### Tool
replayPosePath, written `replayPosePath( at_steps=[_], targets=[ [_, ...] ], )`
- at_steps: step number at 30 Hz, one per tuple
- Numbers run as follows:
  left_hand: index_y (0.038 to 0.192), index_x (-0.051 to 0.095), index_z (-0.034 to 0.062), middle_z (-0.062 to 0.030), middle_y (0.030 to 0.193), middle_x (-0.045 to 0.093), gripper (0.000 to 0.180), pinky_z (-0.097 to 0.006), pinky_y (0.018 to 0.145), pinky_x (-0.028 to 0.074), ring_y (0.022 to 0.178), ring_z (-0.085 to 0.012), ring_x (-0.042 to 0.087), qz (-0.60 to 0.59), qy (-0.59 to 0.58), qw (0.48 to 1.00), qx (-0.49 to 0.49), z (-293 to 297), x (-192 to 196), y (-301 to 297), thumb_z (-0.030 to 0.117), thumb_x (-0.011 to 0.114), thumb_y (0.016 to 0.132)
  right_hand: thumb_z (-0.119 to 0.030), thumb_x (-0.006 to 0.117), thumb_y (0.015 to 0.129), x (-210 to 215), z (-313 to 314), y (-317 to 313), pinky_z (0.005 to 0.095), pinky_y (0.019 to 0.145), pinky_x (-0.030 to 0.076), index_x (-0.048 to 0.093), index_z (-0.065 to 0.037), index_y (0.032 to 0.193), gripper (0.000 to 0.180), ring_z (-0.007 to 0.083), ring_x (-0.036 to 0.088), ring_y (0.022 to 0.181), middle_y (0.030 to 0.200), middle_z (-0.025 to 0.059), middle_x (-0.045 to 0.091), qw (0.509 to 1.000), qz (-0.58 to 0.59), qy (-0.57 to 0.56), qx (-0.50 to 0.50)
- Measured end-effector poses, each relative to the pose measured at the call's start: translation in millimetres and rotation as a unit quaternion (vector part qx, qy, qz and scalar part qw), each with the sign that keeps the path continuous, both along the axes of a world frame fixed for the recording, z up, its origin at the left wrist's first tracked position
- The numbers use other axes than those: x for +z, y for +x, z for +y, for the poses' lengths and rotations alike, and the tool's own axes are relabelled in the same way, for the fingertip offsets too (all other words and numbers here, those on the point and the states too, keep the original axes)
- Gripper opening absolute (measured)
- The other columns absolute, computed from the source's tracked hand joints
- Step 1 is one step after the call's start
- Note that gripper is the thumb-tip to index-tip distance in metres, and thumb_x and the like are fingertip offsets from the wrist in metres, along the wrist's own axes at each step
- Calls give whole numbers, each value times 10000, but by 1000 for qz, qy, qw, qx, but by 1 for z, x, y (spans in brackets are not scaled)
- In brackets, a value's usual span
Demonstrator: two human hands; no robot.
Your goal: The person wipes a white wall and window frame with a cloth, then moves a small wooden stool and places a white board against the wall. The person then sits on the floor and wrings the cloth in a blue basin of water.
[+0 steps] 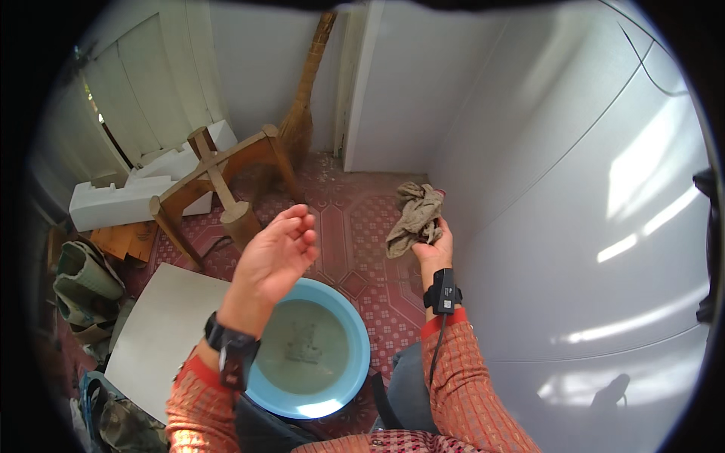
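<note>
My right hand (437,245) grips a crumpled grey-brown rag (415,219), held up close to the pale wall on the right. Most of the rag hangs beyond my fingers. My left hand (279,253) is raised over the far rim of a light blue basin (361,343), its palm turned inward and its fingers loosely bent with nothing in them. Cloudy greyish water (302,347) fills part of the basin, which stands on the floor in front of my knees. Something dark shows in the water, too unclear to name.
An overturned wooden stool (219,181) lies beyond my left hand, beside white foam blocks (121,204). A straw broom (302,106) leans in the far corner. Left of the basin is a white board (162,332). A smooth pale wall (559,226) closes off the right side.
</note>
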State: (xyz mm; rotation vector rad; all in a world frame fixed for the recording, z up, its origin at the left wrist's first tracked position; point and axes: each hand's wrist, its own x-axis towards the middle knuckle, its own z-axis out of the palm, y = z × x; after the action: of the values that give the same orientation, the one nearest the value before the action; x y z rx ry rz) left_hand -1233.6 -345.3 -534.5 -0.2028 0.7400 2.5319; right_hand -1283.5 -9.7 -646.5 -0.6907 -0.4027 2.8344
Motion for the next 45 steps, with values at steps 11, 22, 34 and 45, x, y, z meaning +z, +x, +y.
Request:
replayPosePath(
  at_steps=[11, 22, 34, 45],
  targets=[
    [1107, 610, 117, -9, 1004, 646, 194, -314, 746, 489, 853, -151, 597, -157, -45, 984, -71, -15, -87, 44, 141, 629, 915, -259, 602, 991, 13, -51, -14, 408, 912, 543, 581, -69, 1301, 364, 238, 625, 1089, 1275, 79, 618, 946, 12, 283, 160],
    [1098, 641, 107, -27, 1016, 664, 195, -348, 807, 462, 902, -175, 604, -161, 52, 985, -31, -53, -108, 35, 158, 641, 909, -323, 600, 972, 229, -10, -64, 325, 848, 504, 680, -82, 1198, 340, 200, 623, 1015, 1063, 122, 691, 354, 12, 913, 202],
    [1105, 632, 109, -21, 1002, 663, 195, -338, 761, 478, 863, -166, 604, -166, -16, 985, 36, -52, -123, 14, 176, 639, 922, -342, 608, 929, 106, 146, -24, 419, 829, 507, 707, -39, 1065, 346, 379, 667, 927, 984, 224, 700, 323, -129, 929, 126],
    [1099, 640, 123, -13, 990, 676, 157, -325, 730, 502, 831, -157, 611, -159, -86, 981, 73, -19, -103, 3, 177, 616, 954, -73, 624, 823, -25, 192, -15, 396, 858, 489, 708, -128, 1099, 294, 329, 570, 1027, 1064, 127, 608, 270, 80, 957, 62]
  ],
)
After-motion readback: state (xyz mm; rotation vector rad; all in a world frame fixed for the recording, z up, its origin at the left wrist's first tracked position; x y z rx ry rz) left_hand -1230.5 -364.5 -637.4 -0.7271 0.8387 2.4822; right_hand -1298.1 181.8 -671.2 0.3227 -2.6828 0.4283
